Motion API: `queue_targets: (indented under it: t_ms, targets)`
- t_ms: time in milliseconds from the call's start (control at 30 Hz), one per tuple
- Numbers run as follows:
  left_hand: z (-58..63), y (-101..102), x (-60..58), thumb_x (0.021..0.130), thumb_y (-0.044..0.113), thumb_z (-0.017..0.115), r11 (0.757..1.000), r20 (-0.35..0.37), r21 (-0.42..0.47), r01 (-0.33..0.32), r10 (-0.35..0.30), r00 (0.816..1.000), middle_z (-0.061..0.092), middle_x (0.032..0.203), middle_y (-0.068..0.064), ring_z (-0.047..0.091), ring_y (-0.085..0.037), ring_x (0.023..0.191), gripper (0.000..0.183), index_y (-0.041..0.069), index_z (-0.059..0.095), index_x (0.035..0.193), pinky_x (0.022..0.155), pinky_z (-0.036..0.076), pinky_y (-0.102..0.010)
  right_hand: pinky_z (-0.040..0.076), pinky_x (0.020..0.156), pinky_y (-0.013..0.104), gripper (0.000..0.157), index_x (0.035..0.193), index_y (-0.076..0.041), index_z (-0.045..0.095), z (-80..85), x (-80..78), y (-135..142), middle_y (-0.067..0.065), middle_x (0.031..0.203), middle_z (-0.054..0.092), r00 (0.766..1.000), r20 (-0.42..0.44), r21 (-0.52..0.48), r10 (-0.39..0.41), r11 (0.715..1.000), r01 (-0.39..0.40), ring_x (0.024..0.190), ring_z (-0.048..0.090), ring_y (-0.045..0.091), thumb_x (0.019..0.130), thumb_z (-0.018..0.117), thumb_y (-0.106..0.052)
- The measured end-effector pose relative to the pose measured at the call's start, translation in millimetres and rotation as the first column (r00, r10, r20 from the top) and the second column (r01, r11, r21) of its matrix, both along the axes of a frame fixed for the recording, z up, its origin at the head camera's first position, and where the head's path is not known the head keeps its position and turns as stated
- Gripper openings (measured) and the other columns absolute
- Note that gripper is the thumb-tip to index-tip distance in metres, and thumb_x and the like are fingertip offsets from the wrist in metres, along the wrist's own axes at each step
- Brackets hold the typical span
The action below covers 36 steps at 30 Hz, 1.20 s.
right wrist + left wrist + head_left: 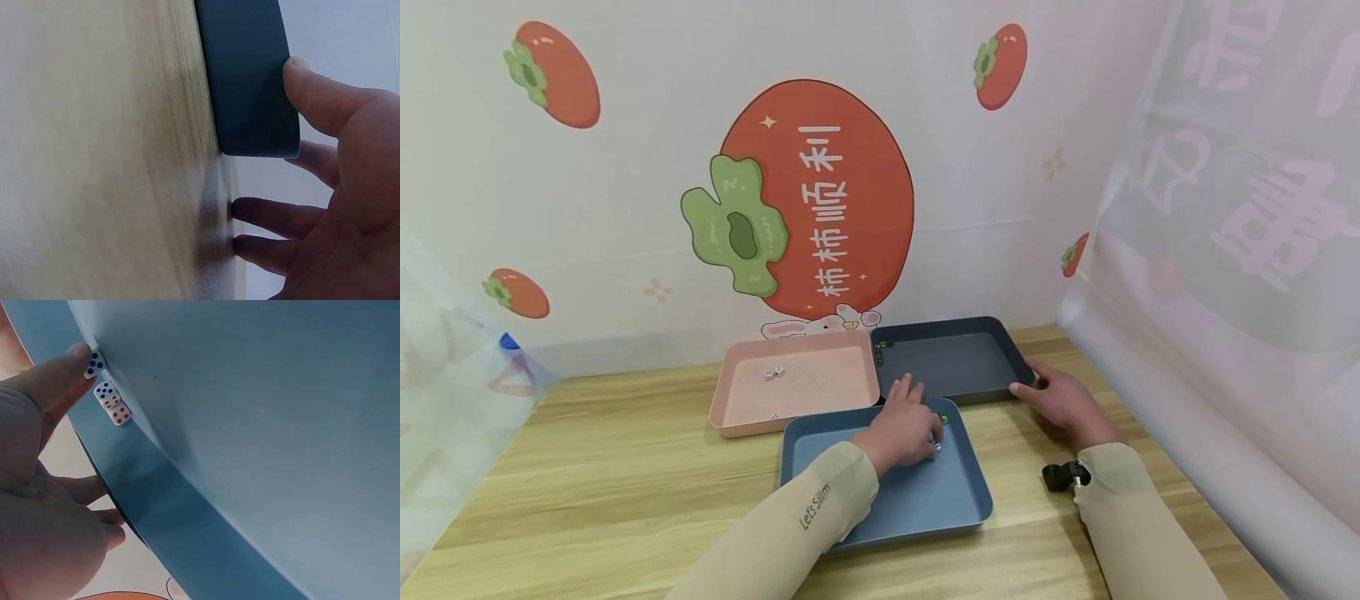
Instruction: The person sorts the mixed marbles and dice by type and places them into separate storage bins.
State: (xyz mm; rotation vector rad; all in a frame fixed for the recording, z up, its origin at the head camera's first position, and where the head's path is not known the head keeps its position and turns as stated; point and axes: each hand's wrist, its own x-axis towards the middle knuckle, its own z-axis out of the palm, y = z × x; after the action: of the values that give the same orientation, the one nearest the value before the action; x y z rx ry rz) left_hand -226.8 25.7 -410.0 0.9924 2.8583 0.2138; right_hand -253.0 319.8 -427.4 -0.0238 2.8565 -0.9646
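My left hand reaches into the blue tray. In the left wrist view, its thumb and a finger pinch a white die with blue dots, by the tray wall. Two more dice lie against each other just beside it. A small green item sits in the blue tray's far right corner. At the dark tray, my right hand grips the near right corner, thumb on the rim in the right wrist view and a finger behind the wall. Its lower fingers extend past the corner.
The pink tray stands behind the blue one on the left, with two dice inside and another small die near its front wall. Small dark-green pieces lie along the dark tray's left wall. A printed cloth hangs behind the wooden table.
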Motion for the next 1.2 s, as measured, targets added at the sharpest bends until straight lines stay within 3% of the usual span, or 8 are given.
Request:
queue_targets:
  t_ms: [300,600,767,967,1200]
  targets:
    - [-3.8,0,-1.7,0.088,0.030,0.077,1.000,0.000,-0.001,0.007,-0.007,1.000,0.049,0.146,-0.018,0.015,-0.043,0.147,0.011,0.025,0.081,0.097,0.117,0.009,-0.053,0.030,0.104,0.065,0.086,0.158,-0.006,0.022,-1.4,-0.1,1,0.033,0.149,0.035,1.000,-0.007,0.004,0.004,1.000,-0.004,0.134,0.035,0.052,0.097,0.054,-0.057]
    - [5.3,-4,-4.7,0.089,0.036,0.075,0.996,0.084,0.082,-0.045,0.038,0.996,0.060,0.136,-0.003,0.015,-0.038,0.148,0.014,0.028,0.080,0.100,0.117,0.008,-0.051,0.031,0.104,0.064,0.089,0.158,-0.005,0.022,-5.1,-3.2,4,0.032,0.150,0.035,1.000,-0.008,0.014,0.006,1.000,-0.006,0.135,0.035,0.051,0.096,0.053,-0.061]
    - [8.3,-8,-7.8,0.089,0.036,0.075,0.988,0.125,0.140,-0.070,0.052,0.991,0.058,0.139,-0.005,0.018,-0.039,0.147,0.013,0.029,0.080,0.098,0.117,0.009,-0.053,0.031,0.104,0.065,0.089,0.158,-0.005,0.022,-4.2,-3.6,3,0.032,0.150,0.035,1.000,-0.006,0.013,0.007,1.000,-0.007,0.134,0.035,0.051,0.096,0.054,-0.060]
    - [19.5,-23,-15.9,0.089,0.036,0.075,0.956,0.178,0.254,-0.148,0.104,0.978,0.049,0.148,-0.010,0.020,-0.031,0.146,0.014,0.028,0.080,0.099,0.114,0.019,-0.056,0.031,0.104,0.064,0.090,0.159,-0.006,0.021,-1.3,-2.3,1,0.032,0.150,0.035,1.000,0.007,0.009,0.002,1.000,-0.002,0.135,0.034,0.051,0.095,0.054,-0.062]
    - [37.5,-49,-27.4,0.090,0.032,0.073,0.895,0.219,0.354,-0.272,0.204,0.954,0.035,0.156,-0.011,0.021,-0.030,0.146,0.017,0.025,0.079,0.104,0.110,0.029,-0.056,0.031,0.104,0.065,0.087,0.158,-0.005,0.023,0.2,-0.7,1,0.034,0.149,0.035,1.000,-0.006,0.024,0.006,1.000,-0.006,0.134,0.035,0.052,0.097,0.054,-0.058]
